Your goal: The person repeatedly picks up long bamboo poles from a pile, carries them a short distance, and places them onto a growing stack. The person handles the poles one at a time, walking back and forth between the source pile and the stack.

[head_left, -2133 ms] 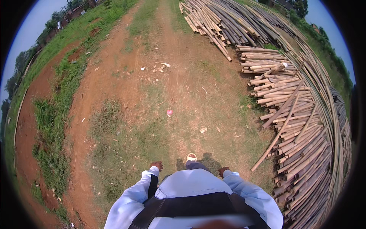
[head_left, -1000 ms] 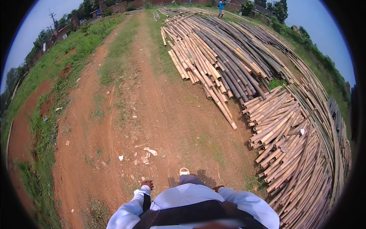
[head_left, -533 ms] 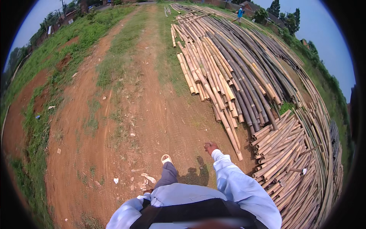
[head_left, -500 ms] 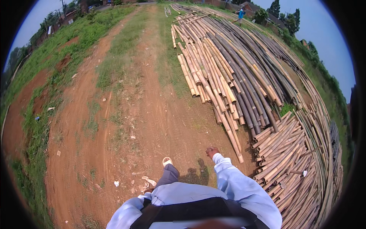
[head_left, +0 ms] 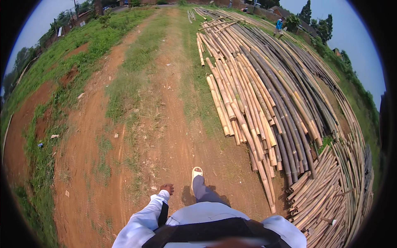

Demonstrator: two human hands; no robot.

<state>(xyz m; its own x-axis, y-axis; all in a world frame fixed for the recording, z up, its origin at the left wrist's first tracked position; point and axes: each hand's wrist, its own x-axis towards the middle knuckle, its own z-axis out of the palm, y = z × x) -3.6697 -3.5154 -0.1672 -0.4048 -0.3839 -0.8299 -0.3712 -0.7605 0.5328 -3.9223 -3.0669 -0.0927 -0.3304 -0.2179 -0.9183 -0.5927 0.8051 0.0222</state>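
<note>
My left hand [head_left: 167, 189] is out in front over the dirt track, at the end of a pale blue sleeve [head_left: 148, 211]. Its fingers are loosely bent and a little apart, and nothing shows in them. Ahead of my body one foot in a cream sandal [head_left: 196, 173] is on the ground, below a grey trouser leg [head_left: 203, 191]. My right hand is out of sight; only part of the right sleeve [head_left: 282, 230] shows. Long bamboo poles [head_left: 248, 103], tan and dark grey, lie stacked to my right, and neither hand touches them.
A rutted red dirt track [head_left: 169, 103] runs straight ahead, with grass [head_left: 132, 62] along it. Shorter bamboo pieces [head_left: 318, 186] are heaped at the near right. A person in blue [head_left: 279, 25] is beyond the stack. Small litter [head_left: 40, 145] lies at the left.
I have moved forward, and the bamboo stack appears nearer. My left hand has swung forward into view, while the right has gone out of view. A sandalled foot is in front.
</note>
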